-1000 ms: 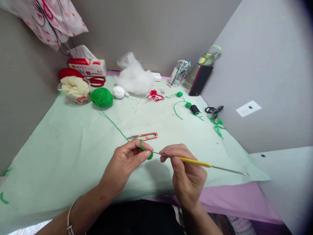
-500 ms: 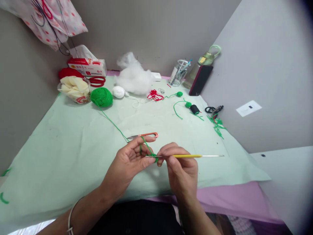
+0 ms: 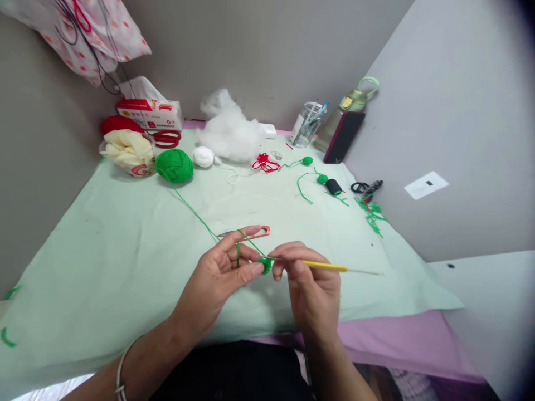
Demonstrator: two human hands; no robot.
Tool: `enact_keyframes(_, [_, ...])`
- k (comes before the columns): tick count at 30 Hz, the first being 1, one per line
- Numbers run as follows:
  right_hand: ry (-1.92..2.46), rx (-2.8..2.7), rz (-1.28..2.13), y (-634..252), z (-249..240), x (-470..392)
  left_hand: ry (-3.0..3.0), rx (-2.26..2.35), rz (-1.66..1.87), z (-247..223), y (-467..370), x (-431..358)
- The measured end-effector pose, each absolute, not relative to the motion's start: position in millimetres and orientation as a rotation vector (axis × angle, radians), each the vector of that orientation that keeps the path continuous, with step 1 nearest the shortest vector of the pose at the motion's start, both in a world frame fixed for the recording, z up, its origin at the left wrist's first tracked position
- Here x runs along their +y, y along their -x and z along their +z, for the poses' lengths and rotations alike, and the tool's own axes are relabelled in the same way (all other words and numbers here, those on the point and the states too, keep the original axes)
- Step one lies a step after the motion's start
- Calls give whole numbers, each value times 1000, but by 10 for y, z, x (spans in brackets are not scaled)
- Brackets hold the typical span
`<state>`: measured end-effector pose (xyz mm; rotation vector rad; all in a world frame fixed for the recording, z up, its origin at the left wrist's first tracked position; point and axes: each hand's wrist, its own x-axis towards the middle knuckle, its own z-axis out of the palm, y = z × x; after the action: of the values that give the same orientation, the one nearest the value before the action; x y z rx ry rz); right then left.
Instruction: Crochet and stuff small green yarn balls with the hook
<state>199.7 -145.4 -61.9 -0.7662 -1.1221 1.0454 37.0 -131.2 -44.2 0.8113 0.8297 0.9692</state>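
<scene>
My left hand [image 3: 225, 270] pinches a small green crochet piece [image 3: 266, 267] between thumb and fingers. Green yarn is looped round its fingers and stretches from the raised index finger down to the piece. My right hand [image 3: 311, 278] is closed on a yellow-handled crochet hook [image 3: 325, 266], held level. The hook's tip is at the top edge of the piece; its exact place in the stitches is too small to tell. Behind the left fingers lie orange thread snips [image 3: 262, 231], partly covered. The yarn runs back to a green yarn ball [image 3: 174, 166].
At the back stand a tissue box [image 3: 150, 114], white stuffing [image 3: 229, 133], a glass jar of pens [image 3: 307, 123], a bottle and a phone [image 3: 344, 137]. Red scissors [image 3: 167, 138] lie at the left. Black thread [image 3: 333, 187] and green scraps [image 3: 371, 214] lie right.
The hook has tilted, its handle end a little lower, and its tip has moved from across the green piece to its top edge. My left index finger has risen slightly.
</scene>
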Motion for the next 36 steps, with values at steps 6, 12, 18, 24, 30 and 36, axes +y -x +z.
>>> enact_keyframes(6, [727,-1041,1176,-2029,-597,-1424,-850,831,998,-450,-348,-1310])
enact_keyframes(12, [840,-1325,885,-2057,-542,-1517,-907,861,1004,-485,-336,-1315])
enact_keyframes(18, [947,-1809,261,-2027,-570,-1573,-967,919,1031,-515,-378,-1351])
enact_keyframes(24, [1001,-1707,145,-1967,-641,-1578,-564,715,857,-447,-407,-1310])
enact_keyframes(30, [884,-1360,702,-1922,-537,-1478,-708,791,964,-425,-409,-1309])
enact_keyframes(36, [995,-1608,302,-1891,-640,-1548,-728,806,983,-434,-466,-1324])
